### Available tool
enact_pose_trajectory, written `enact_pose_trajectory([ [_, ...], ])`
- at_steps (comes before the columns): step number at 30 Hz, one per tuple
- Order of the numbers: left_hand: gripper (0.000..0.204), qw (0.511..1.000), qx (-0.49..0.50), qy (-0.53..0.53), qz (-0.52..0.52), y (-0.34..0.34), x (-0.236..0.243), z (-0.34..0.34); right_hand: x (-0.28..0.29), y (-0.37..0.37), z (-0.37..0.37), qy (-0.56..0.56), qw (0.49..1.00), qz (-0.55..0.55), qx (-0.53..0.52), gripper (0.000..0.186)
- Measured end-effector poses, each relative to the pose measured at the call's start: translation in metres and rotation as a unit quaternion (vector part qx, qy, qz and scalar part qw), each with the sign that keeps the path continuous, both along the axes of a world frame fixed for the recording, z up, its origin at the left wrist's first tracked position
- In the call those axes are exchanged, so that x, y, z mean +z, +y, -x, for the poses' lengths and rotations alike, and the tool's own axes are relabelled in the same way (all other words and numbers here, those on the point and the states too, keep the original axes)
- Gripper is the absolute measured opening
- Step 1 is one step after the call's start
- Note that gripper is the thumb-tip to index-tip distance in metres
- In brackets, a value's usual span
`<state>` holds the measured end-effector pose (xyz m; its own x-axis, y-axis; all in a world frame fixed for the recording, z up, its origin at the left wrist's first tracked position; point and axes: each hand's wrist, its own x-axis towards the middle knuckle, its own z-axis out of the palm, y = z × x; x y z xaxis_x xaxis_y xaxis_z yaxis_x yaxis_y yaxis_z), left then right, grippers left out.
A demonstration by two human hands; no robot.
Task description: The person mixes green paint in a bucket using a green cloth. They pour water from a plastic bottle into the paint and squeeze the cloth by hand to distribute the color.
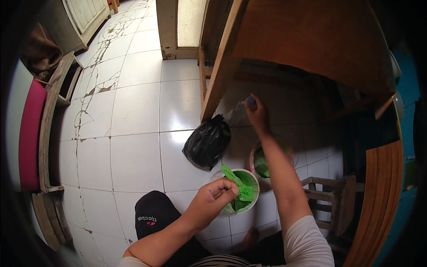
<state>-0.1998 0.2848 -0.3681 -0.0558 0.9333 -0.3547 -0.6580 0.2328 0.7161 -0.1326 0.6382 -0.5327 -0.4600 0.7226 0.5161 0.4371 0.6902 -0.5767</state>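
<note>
In the head view, the left-hand grip (214, 196) is closed, thumb and fingers pinching a green plastic bag (245, 193) at the mouth of a pale, round bucket (257, 196) on the tiled floor (135, 153). The right-hand grip (258, 116), farther forward, is closed at the blue cap (251, 101) of a clear bottle (235, 113); whether the bottle touches the floor I cannot tell. A black plastic bag (207, 144) lies just beside the bottle, and a pinkish container (252, 165) shows partly behind the right forearm (283, 178)
</note>
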Motion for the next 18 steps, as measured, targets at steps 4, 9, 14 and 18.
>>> enact_pose_trajectory([
  [4, 0.015, 1.000, 0.003, -0.002, 0.007, 0.000, 0.001, 0.002, -0.015, 0.004, 0.003, 0.039, 0.999, -0.023, -0.015, 0.041],
  [9, 0.014, 1.000, -0.006, -0.001, 0.011, 0.003, 0.002, 0.001, -0.027, 0.014, -0.003, 0.062, 0.996, 0.066, -0.004, 0.038],
  [14, 0.013, 1.000, -0.005, 0.003, 0.011, 0.005, 0.002, -0.002, -0.021, 0.004, 0.006, 0.093, 0.989, 0.111, -0.024, 0.033],
  [18, 0.013, 1.000, 0.003, -0.003, 0.008, 0.002, -0.001, 0.004, -0.006, -0.009, 0.014, 0.067, 0.987, 0.142, -0.036, 0.035],
])
